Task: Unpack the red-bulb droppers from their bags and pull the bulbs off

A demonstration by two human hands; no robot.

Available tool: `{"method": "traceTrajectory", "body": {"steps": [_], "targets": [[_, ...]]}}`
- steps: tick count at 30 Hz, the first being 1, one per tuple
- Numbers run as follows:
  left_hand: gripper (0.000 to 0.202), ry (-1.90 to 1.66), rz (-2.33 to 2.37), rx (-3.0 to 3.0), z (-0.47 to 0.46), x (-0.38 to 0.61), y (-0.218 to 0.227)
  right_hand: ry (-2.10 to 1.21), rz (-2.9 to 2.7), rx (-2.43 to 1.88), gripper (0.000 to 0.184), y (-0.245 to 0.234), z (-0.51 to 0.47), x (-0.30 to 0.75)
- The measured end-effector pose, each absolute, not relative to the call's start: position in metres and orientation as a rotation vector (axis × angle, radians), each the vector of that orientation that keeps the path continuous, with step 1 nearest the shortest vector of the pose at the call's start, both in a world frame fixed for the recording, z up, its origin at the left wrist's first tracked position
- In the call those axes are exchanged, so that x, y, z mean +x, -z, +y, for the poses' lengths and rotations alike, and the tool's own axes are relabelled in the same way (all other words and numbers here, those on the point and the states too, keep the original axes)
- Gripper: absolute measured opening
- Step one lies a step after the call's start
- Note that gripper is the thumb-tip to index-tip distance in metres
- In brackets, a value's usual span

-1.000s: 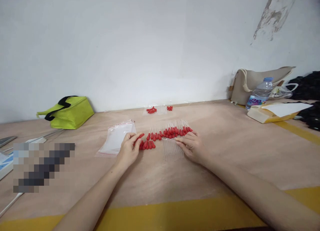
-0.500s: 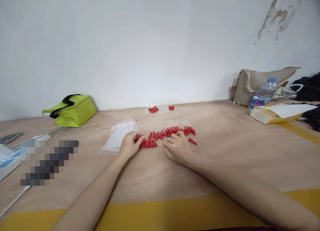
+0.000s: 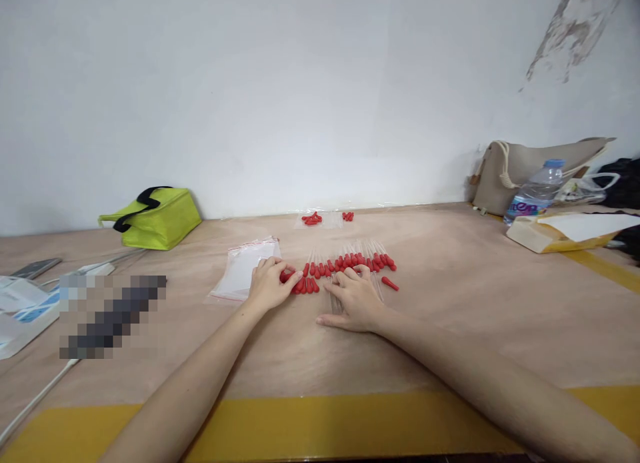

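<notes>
My left hand [image 3: 273, 284] curls its fingers and thumb around the left end of a short row of red rubber bulbs [image 3: 309, 285]; part of that row is hidden under it. My right hand [image 3: 356, 299] lies low over several clear glass dropper tubes [image 3: 336, 305], fingers apart and thumb stretched out to the left. Behind both hands runs a row of droppers [image 3: 350, 260], red bulbs towards me and thin clear tubes pointing away. One loose red bulb [image 3: 390, 283] rests right of my right hand.
A clear zip bag [image 3: 239, 271] lies left of my left hand. Near the wall are small piles of red bulbs [image 3: 313, 218]. A lime-green bag [image 3: 163, 219] stands at the left; a water bottle [image 3: 534, 195], beige bag [image 3: 530, 163] and opened packet [image 3: 550, 233] are at the right.
My right hand has spread, its thumb now reaching out, and glass tubes show beneath it. My left thumb has shifted out a little along the bulbs. The whole view has shifted slightly.
</notes>
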State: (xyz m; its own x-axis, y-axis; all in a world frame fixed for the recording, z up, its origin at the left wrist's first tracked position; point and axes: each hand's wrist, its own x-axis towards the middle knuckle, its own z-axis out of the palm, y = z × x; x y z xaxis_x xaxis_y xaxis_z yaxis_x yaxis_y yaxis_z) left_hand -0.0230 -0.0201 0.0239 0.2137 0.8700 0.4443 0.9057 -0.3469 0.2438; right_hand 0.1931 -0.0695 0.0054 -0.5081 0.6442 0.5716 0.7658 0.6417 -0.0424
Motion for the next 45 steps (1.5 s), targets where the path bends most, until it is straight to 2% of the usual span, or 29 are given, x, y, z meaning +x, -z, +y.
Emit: {"method": "traceTrajectory", "body": {"steps": [5,8,15,17,20,24,26,29,33,35,39,42,45], "targets": [[0.039,0.510,-2.006,-2.332,0.004,-0.006,-0.037,0.312,-2.115,-1.204,0.051,-0.019,-0.063,0.211],[0.036,0.328,-2.143,-2.335,0.021,0.001,-0.038,0.348,-2.032,-1.262,0.044,-0.023,-0.063,0.232],[0.025,0.346,-2.180,-2.277,0.027,0.009,-0.042,0.356,-1.913,-1.265,0.033,0.001,-0.075,0.252],[0.026,0.435,-2.096,-2.246,0.018,0.007,-0.048,0.370,-1.923,-1.252,0.030,0.005,-0.075,0.251],[0.020,0.636,-1.674,-2.411,-0.007,0.002,-0.053,0.419,-1.929,-1.210,0.033,0.006,-0.073,0.251],[0.018,0.711,-1.248,-2.639,-0.046,0.003,-0.035,0.478,-1.870,-1.124,0.060,0.004,-0.073,0.253],[0.019,0.750,-1.113,-2.626,-0.059,0.007,-0.020,0.495,-1.885,-1.074,0.066,0.004,-0.075,0.253],[0.021,0.821,-0.993,-2.613,-0.065,0.014,-0.004,0.500,-1.992,-1.022,0.056,0.005,-0.076,0.252],[0.021,0.847,-0.964,-2.595,-0.063,0.016,0.000,0.512,-2.082,-0.957,0.024,0.006,-0.076,0.246],[0.020,0.865,-0.956,-2.577,-0.062,0.015,-0.001,0.521,-2.098,-0.948,0.016,0.005,-0.076,0.243],[0.013,0.944,-0.961,-2.546,-0.063,0.013,-0.002,0.516,-2.152,-0.965,0.019,0.004,-0.077,0.239],[0.022,0.925,-0.996,-2.578,-0.062,0.014,-0.003,0.501,-2.209,-0.945,0.020,0.006,-0.077,0.237],[0.018,0.853,-0.946,-2.677,-0.061,0.015,-0.004,0.469,-2.230,-0.930,0.022,0.007,-0.077,0.235]]}}
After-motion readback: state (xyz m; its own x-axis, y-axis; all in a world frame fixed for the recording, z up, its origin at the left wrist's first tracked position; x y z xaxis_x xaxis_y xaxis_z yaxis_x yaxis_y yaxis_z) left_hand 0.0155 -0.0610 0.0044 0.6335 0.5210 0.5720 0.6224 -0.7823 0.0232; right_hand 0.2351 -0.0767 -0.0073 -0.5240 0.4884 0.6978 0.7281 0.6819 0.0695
